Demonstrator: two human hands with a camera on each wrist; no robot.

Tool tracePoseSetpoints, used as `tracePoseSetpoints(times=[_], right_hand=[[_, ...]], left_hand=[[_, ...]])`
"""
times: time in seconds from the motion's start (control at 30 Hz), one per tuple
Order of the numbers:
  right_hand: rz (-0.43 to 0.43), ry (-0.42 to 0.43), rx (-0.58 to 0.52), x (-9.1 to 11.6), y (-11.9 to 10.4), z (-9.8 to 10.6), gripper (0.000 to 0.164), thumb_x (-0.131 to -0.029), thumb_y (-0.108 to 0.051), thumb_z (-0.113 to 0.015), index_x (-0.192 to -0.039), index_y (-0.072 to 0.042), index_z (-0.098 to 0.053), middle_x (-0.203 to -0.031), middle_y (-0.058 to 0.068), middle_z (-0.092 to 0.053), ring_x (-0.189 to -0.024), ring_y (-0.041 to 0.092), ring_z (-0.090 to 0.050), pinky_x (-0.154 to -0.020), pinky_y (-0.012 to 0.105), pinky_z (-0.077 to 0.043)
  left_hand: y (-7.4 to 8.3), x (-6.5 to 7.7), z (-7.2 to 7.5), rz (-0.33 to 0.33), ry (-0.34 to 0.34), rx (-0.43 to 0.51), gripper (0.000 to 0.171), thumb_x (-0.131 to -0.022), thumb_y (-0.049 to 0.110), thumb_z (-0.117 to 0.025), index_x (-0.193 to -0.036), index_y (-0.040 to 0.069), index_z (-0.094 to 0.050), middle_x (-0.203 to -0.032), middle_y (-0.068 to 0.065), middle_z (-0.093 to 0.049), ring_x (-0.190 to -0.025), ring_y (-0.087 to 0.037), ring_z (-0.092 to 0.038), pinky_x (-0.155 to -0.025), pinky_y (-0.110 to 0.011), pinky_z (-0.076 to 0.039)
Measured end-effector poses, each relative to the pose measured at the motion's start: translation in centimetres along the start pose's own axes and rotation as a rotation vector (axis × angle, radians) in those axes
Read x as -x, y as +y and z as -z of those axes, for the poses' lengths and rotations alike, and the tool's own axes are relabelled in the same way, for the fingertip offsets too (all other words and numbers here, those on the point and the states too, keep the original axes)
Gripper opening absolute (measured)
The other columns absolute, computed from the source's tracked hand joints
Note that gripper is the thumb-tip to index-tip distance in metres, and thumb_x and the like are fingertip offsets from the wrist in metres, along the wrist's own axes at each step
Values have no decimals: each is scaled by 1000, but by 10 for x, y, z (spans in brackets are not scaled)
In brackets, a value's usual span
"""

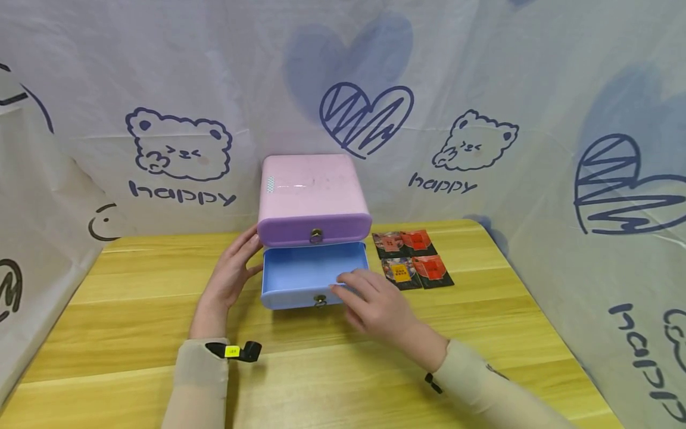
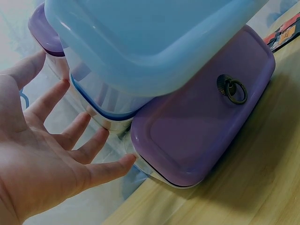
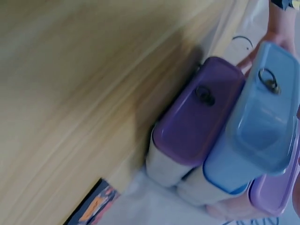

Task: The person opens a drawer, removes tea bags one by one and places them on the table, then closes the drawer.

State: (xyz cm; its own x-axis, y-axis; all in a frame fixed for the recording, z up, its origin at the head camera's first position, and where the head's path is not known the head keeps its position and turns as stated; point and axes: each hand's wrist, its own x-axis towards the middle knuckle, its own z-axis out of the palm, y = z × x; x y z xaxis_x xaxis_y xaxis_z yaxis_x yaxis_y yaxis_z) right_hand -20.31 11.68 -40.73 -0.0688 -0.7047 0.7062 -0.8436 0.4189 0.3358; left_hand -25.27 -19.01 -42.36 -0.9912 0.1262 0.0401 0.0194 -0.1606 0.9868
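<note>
A small stacked drawer unit (image 1: 313, 185) has a pink body and a purple top drawer (image 1: 289, 231). Its blue middle drawer (image 1: 289, 298) is pulled out, and I see nothing inside. Below it, a purple bottom drawer (image 2: 187, 131) with a ring pull is closed. My left hand (image 1: 230, 271) spreads its fingers along the unit's left side, fingertips at the casing. Over the blue drawer's front right corner, my right hand (image 1: 380, 307) has loosely bent fingers at the rim. Little of that hand enters the right wrist view, so its exact contact is unclear.
Several small packets (image 1: 412, 259) with red, pink and yellow labels lie in a block on the wooden table (image 1: 300, 369), right of the unit. A white cloth (image 1: 257, 71) printed with hearts and bears hangs behind and at both sides.
</note>
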Motion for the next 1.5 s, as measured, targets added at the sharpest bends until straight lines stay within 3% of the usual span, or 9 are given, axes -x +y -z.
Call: tracePoseSetpoints(times=[0.23, 0.43, 0.83, 1.17, 1.3, 1.5], right_hand=[[49, -84, 22, -4, -17, -8, 35, -86, -16, -51, -120, -7, -57, -113, 8, -59, -101, 20, -50, -88, 31, -46], [84, -184, 15, -4, -28, -16, 35, -92, -18, -44, -124, -8, -54, -119, 9, -57, -110, 21, -46, -95, 32, -41], [67, -404, 84, -4, -35, -23, 35, -97, -18, -36, -128, -17, -51, -128, 2, -51, -115, 19, -40, -95, 32, -38], [84, -340, 126, -3, -35, -30, 40, -97, -10, -25, -116, -15, -60, -119, 3, -56, -106, 19, -46, -83, 30, -45], [105, -311, 135, -4, -34, -31, 38, -96, -9, -28, -112, -14, -62, -115, 4, -58, -101, 19, -48, -81, 28, -46], [85, -347, 95, -4, -35, -32, 39, -97, -8, -26, -112, -12, -62, -114, 4, -57, -97, 18, -48, -77, 25, -47]], left_hand=[[0, 0, 0, 3, 7, -5, 51, -89, 45, -53, -136, 30, -41, -145, 0, -29, -127, -20, -26, -98, -63, -26], [0, 0, 0, 1, 3, -1, 51, -89, 44, -52, -137, 30, -41, -145, 0, -28, -127, -21, -25, -99, -63, -26], [0, 0, -1, -10, 7, -8, 50, -89, 43, -52, -136, 30, -41, -145, 0, -30, -127, -21, -27, -98, -63, -27], [0, 0, -1, -8, 4, -8, 51, -90, 43, -52, -137, 29, -40, -145, -1, -29, -127, -21, -27, -98, -63, -27], [0, 0, 0, -7, 4, -10, 51, -90, 44, -52, -137, 30, -40, -145, -1, -28, -127, -22, -26, -98, -63, -26], [-1, 0, 0, -10, 10, -12, 50, -90, 44, -52, -137, 30, -41, -145, 0, -30, -126, -20, -27, -98, -62, -27]])
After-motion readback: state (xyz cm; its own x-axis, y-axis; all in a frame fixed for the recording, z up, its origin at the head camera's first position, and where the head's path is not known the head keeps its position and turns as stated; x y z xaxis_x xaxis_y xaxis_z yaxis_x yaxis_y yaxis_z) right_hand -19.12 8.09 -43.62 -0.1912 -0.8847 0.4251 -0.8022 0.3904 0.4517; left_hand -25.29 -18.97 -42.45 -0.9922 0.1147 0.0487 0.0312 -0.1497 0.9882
